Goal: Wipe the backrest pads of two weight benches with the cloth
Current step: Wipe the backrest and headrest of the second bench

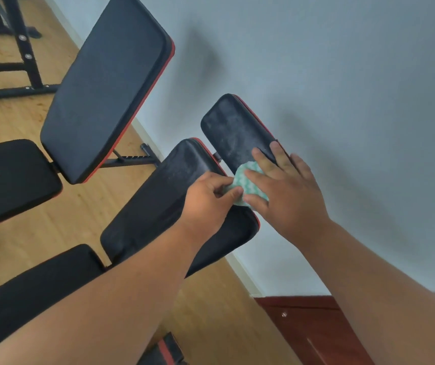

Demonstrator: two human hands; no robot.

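Light wood-plank floor [61, 219] fills left half of frame, running to pale wall at right. Near weight bench [174, 196], centre frame, stands on it: dusty black backrest pad, red-trimmed, inclined; separate dusty headrest pad [233, 127] above it. Second bench [106, 83], upper left, stands on same floor, backrest raised, black seat pad [11, 180] at left edge. Black steel rack frame [14, 48] on floor in top-left corner.
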